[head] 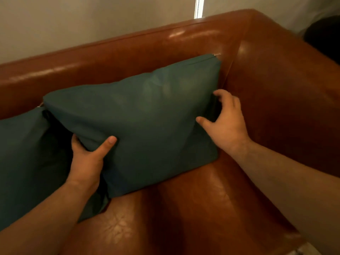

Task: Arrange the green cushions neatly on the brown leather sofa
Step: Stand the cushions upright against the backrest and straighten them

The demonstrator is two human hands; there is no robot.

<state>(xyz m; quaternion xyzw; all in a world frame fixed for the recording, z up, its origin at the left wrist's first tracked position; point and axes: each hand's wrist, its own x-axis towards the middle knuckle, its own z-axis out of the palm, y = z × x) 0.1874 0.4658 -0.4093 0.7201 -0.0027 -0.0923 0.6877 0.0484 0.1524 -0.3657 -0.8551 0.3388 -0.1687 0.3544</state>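
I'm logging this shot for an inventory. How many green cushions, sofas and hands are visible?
Green cushions: 2 (held cushion, left cushion)
Brown leather sofa: 1
Hands: 2 (left hand, right hand)
Total: 5

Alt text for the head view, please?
Two bare hands hold a green cushion in the corner of a brown leather sofa, the left hand gripping its lower left edge, the right hand its right edge. A second green cushion lies beside it on the left.
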